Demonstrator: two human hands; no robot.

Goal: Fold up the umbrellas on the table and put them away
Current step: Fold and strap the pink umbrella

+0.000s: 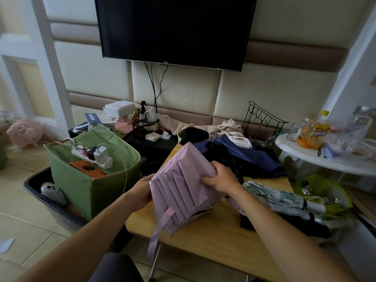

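Lilac umbrella (179, 188): collapsed, canopy gathered in flat pleats, held up above the wooden tabletop (213, 237), tip end pointing away toward the wall, open end toward the camera. Its closing strap (157, 231) hangs loose off the near edge, down past the tabletop rim.

Left hand (141, 193): on the left side of the lilac umbrella, fingers curled round the fabric edge, mostly hidden behind it. Right hand (220, 178): on the right side, fingers curled over the pleats, thumb pinching the cloth. Both forearms reach in from the bottom of the frame.

Navy umbrella (240, 155): lying loose and unfolded at the far end of the tabletop, fabric crumpled, black ribs showing. Floral white-green umbrella (278, 197): rolled up, lying on the right side of the tabletop just beside the right wrist, white handle to the right.

Green fabric bin (89, 180): on the floor left of the tabletop, sitting in a black tray (40, 192). On top in the bin: white power strip (91, 157) with plugs and chargers, and an orange flat thing (87, 168) under it. A grey controller (51, 189) lies in the tray beside the bin.

White round side table (317, 157) at right with a yellow-capped snack jar (313, 133) and plastic bags. Black wire rack (262, 123) behind the navy umbrella. TV (175, 29) on the wall.
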